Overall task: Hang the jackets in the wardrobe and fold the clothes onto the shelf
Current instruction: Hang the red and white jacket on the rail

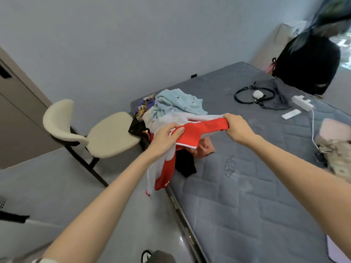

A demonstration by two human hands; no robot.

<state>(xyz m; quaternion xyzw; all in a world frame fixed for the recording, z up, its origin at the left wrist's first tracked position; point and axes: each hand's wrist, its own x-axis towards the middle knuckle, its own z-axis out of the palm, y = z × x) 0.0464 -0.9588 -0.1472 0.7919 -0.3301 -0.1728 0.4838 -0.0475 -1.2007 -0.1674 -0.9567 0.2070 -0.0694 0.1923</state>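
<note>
Left hand (167,138), right hand (237,128) grip red-and-white garment (201,128), stretched above clothes pile (176,105) on bed (247,186).

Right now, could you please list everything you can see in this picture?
mattress: one, grey, right
clothes pile: one, mixed colours, light blue on top, mattress corner
garment: one, red and white, held stretched above the pile
chair: one, cream, black legs, left of mattress
bag: one, black, by mattress's far end
power strip: one, white, on mattress, right
remote: one, white, beside power strip
left hand: one, grips garment's left end
right hand: one, grips garment's right end
</note>
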